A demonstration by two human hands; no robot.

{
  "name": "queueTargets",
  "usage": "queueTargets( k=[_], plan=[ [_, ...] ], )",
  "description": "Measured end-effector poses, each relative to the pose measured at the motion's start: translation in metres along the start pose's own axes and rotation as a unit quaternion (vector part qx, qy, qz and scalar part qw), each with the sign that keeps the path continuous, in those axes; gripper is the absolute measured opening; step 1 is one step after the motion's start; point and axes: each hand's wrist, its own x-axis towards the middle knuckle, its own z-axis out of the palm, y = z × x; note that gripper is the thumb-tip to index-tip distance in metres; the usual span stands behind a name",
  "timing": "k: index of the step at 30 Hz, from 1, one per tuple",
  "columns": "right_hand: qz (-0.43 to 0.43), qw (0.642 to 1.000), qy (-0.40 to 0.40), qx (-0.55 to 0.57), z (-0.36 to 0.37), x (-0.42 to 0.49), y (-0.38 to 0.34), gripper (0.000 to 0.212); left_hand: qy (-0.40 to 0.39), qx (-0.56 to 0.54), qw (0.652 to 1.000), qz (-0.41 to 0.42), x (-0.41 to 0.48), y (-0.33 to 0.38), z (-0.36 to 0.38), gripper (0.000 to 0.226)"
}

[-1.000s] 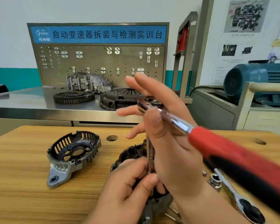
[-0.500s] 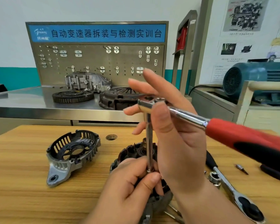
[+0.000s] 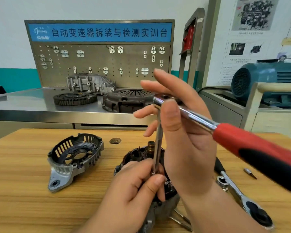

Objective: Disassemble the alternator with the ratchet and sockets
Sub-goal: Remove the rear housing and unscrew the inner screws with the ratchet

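Observation:
The alternator body [image 3: 141, 155] with copper windings stands on the wooden table [image 3: 23, 190], mostly hidden behind my hands. A ratchet with a red and black handle [image 3: 252, 148] carries a long chrome extension bar [image 3: 158, 140] that points straight down into the alternator. My right hand [image 3: 180, 132] holds the ratchet's head, thumb pressed on the near side and fingers spread behind it. My left hand [image 3: 138, 187] pinches the bar's lower end with thumb and fingers. The removed end cover [image 3: 74, 157] lies on the table to the left.
A second ratchet [image 3: 242, 199] with a socket and a small bit [image 3: 249, 173] lie on the table at the right. A steel bench behind holds a flywheel [image 3: 75, 98], a clutch cover [image 3: 126, 100] and a gearbox housing [image 3: 89, 83]. A blue motor [image 3: 259, 79] stands at the right.
The red handle has swung away from the camera toward the right, and the ratchet head has risen slightly. My left hand stays pinched on the bar's lower end.

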Motion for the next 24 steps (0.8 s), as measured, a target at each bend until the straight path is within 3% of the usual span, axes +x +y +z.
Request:
queueTargets(
  k=[1, 2, 3, 4, 6, 9, 12, 13, 14, 15, 16, 18, 19, 21, 24],
  plan=[
    [0.042, 0.998, -0.016, 0.043, 0.001, 0.000, 0.001, 0.130, 0.000, 0.002, 1.000, 0.001, 0.000, 0.001, 0.000, 0.028],
    [0.017, 0.988, 0.017, 0.156, 0.007, 0.004, -0.001, 0.109, 0.000, 0.002, 1.000, -0.001, -0.001, 0.002, 0.000, 0.029],
    [-0.026, 0.956, 0.073, 0.283, 0.011, 0.004, -0.006, 0.072, 0.001, 0.001, 1.000, -0.002, -0.001, 0.003, 0.000, 0.030],
    [-0.048, 0.919, 0.078, 0.383, 0.011, -0.001, -0.012, 0.049, 0.002, 0.002, 1.000, 0.000, -0.002, 0.005, 0.000, 0.031],
    [-0.043, 0.874, 0.064, 0.480, 0.013, -0.006, -0.013, 0.053, 0.006, 0.012, 1.000, 0.008, -0.004, 0.007, -0.001, 0.031],
    [-0.032, 0.872, 0.057, 0.484, 0.015, -0.003, -0.015, 0.056, -0.002, 0.023, 1.000, 0.014, -0.003, 0.007, -0.001, 0.032],
    [-0.074, 0.919, 0.134, 0.363, 0.013, -0.001, -0.013, 0.044, 0.001, 0.014, 1.000, 0.005, -0.002, 0.004, 0.000, 0.029],
    [-0.072, 0.957, 0.105, 0.263, 0.009, -0.001, -0.015, 0.063, 0.005, 0.010, 1.000, 0.003, -0.001, 0.003, 0.000, 0.027],
    [-0.033, 0.989, 0.040, 0.140, 0.003, -0.004, -0.010, 0.104, 0.009, 0.006, 1.000, 0.001, -0.001, 0.002, 0.001, 0.026],
    [0.020, 0.998, 0.005, 0.063, 0.002, -0.002, -0.003, 0.142, 0.013, 0.005, 1.000, 0.001, -0.001, 0.001, 0.001, 0.025],
    [0.046, 0.995, -0.004, 0.093, 0.004, 0.001, -0.002, 0.143, 0.016, 0.008, 1.000, 0.002, -0.001, 0.001, 0.001, 0.026],
    [-0.031, 0.945, 0.066, 0.319, 0.013, 0.007, -0.009, 0.070, 0.023, 0.020, 1.000, 0.005, -0.003, 0.002, 0.002, 0.029],
    [-0.047, 0.912, 0.080, 0.399, 0.012, 0.000, -0.014, 0.054, 0.027, 0.027, 0.999, 0.013, -0.003, 0.003, 0.003, 0.030],
    [-0.033, 0.876, 0.079, 0.474, 0.015, -0.009, -0.013, 0.057, 0.039, 0.047, 0.998, 0.035, -0.005, 0.006, 0.005, 0.028],
    [-0.025, 0.878, 0.084, 0.471, 0.015, -0.002, -0.014, 0.053, 0.031, 0.048, 0.998, 0.032, -0.005, 0.007, 0.004, 0.029]
  ],
)
